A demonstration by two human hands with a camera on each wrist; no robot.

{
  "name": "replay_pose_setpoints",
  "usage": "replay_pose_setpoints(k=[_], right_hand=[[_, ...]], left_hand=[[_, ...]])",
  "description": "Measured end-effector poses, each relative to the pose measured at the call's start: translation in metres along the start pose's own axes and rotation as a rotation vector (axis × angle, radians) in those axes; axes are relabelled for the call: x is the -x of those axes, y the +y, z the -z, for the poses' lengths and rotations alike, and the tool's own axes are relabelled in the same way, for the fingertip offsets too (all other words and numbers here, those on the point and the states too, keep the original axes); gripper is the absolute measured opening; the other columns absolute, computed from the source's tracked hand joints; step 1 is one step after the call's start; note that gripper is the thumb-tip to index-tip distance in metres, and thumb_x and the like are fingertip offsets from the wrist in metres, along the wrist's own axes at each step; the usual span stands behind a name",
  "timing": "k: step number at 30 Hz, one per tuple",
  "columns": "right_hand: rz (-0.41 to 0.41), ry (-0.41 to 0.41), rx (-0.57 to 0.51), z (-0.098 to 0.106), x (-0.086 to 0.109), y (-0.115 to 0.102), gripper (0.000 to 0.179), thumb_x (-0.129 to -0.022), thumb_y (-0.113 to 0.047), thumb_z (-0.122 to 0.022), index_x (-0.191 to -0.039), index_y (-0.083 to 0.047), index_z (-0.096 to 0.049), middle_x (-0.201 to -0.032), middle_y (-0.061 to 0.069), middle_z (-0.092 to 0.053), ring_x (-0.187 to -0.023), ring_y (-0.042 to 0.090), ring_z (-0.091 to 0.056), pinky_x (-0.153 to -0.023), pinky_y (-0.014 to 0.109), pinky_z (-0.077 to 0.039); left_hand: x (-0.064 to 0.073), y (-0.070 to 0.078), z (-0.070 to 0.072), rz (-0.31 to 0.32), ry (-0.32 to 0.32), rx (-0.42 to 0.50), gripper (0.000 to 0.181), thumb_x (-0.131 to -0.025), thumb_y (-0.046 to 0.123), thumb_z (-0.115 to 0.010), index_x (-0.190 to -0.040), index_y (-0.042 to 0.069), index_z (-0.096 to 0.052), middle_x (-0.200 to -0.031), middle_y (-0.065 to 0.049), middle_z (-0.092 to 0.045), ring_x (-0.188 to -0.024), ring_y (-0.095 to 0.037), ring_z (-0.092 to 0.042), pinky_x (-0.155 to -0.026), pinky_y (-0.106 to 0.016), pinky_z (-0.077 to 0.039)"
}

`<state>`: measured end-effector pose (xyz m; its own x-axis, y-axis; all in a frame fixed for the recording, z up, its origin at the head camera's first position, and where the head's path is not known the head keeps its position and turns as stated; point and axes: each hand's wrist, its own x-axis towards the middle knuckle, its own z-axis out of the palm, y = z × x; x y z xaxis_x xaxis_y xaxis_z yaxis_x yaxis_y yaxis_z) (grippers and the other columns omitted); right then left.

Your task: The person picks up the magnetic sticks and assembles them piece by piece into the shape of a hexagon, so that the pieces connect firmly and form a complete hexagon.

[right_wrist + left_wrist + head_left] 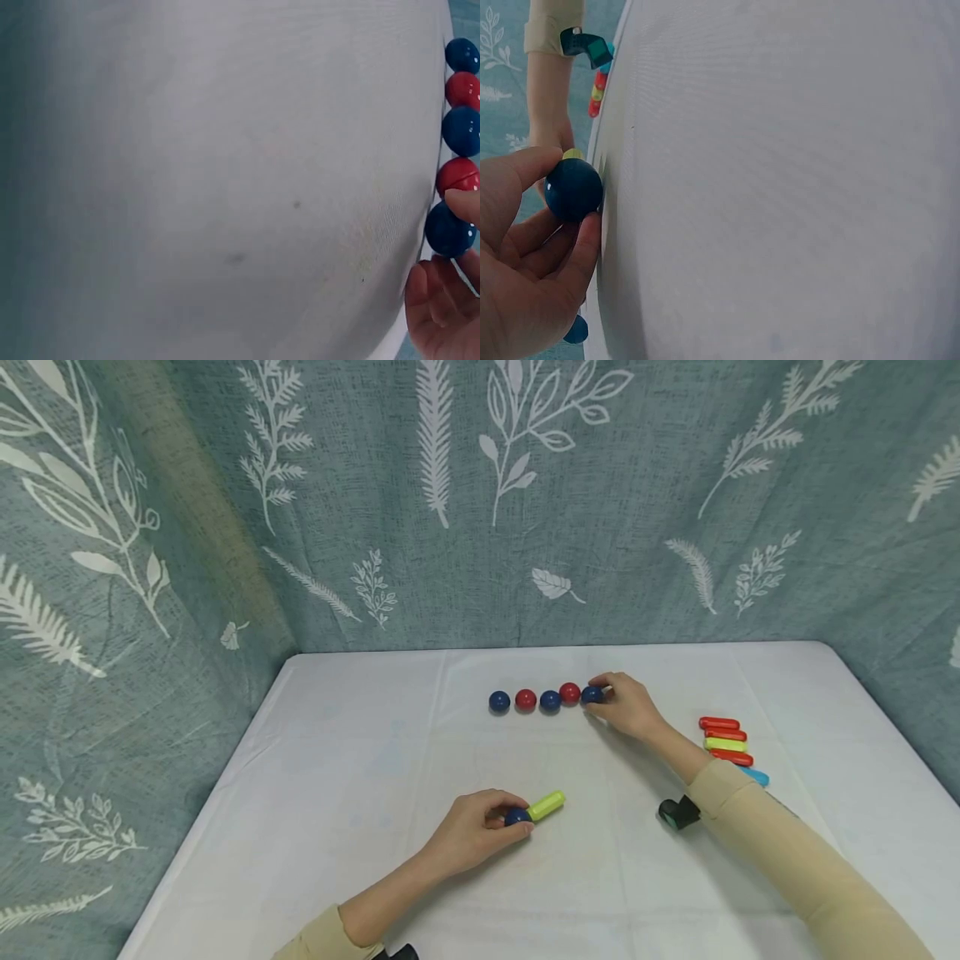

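Near the middle of the table my left hand pinches a dark blue ball between thumb and fingers. A yellow-green stick extends from that ball toward the upper right, its near end right against it. Farther back, my right hand grips another dark blue ball, at the right end of a row. Beside it in the row are a red ball, a blue ball, a second red ball and a blue ball at the left end.
Several short sticks, red, yellow-green and blue, lie stacked side by side at the right, partly behind the right forearm. A white cloth covers the table. Patterned fabric hangs behind it and at both sides.
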<state>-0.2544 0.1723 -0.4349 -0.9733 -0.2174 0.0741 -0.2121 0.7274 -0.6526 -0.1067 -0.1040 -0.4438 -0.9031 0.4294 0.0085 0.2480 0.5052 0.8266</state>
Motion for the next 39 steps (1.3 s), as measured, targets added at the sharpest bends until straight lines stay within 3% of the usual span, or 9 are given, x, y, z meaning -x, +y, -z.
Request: replay_pose_setpoints(k=[8,15,23,39], right_hand=[[0.002,-0.072,-0.027,0.006,0.020,-0.003,0.042,-0.088,-0.013,-0.071,-0.125,0.003,-0.059,-0.118,0.021,-0.062,-0.103,0.033,-0.059,-0.077,0.039,-0.052],[0.116,-0.173,-0.077,0.002,0.050,-0.006,0.041,-0.085,-0.010,-0.074,-0.122,0.000,-0.061,-0.113,0.015,-0.064,-0.098,0.028,-0.062,-0.071,0.031,-0.053],[0.218,-0.277,-0.127,-0.007,0.078,-0.019,0.039,-0.083,-0.009,-0.076,-0.119,-0.004,-0.063,-0.113,0.008,-0.062,-0.094,0.020,-0.060,-0.074,0.024,-0.053],[0.296,-0.346,-0.118,-0.016,0.094,-0.034,0.037,-0.083,-0.010,-0.076,-0.117,-0.009,-0.064,-0.110,0.000,-0.061,-0.093,0.013,-0.057,-0.077,0.025,-0.052]], left_hand=[[-0.001,-0.001,0.000,0.006,-0.002,-0.017,0.027,-0.088,0.030,-0.073,-0.109,0.013,-0.072,-0.105,0.001,-0.069,-0.092,-0.011,-0.061,-0.078,-0.023,-0.051],[-0.001,0.000,0.000,0.009,-0.001,-0.024,0.027,-0.088,0.030,-0.073,-0.110,0.013,-0.072,-0.106,0.001,-0.069,-0.091,-0.010,-0.060,-0.077,-0.023,-0.051],[-0.001,0.001,0.000,0.012,0.001,-0.029,0.028,-0.088,0.031,-0.073,-0.110,0.014,-0.072,-0.106,0.001,-0.069,-0.091,-0.010,-0.060,-0.077,-0.023,-0.051],[-0.001,-0.001,-0.001,-0.012,0.014,-0.011,0.027,-0.088,0.029,-0.073,-0.108,0.012,-0.072,-0.105,0.000,-0.069,-0.091,-0.011,-0.061,-0.077,-0.023,-0.052]])
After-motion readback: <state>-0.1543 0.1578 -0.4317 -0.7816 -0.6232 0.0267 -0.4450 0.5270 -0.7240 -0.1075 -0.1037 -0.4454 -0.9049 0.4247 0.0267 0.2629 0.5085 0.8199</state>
